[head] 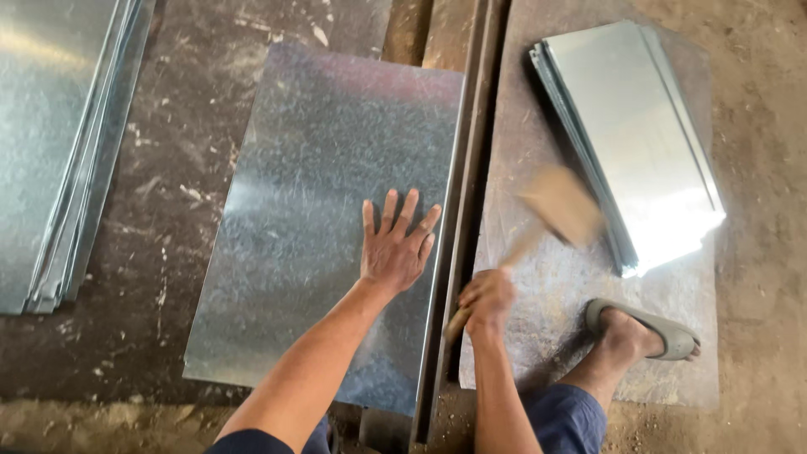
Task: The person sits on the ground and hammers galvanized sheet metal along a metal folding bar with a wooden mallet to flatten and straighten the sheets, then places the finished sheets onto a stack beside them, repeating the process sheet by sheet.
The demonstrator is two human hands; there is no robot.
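Note:
My left hand (pixel 395 244) lies flat, fingers spread, on a galvanised metal sheet (pixel 319 185) near its right edge. That edge rests against a long steel bar (pixel 458 227) running up the floor. My right hand (pixel 486 301) grips the handle of a wooden mallet (pixel 559 206), whose blurred head is raised to the right of the bar, above a flat metal sheet (pixel 546 294).
A stack of folded shiny sheets (pixel 639 134) lies at the upper right. Another stack of sheets (pixel 59 151) sits at the far left. My sandalled foot (pixel 643 332) rests on the right-hand sheet. Dirt floor (pixel 756 252) surrounds everything.

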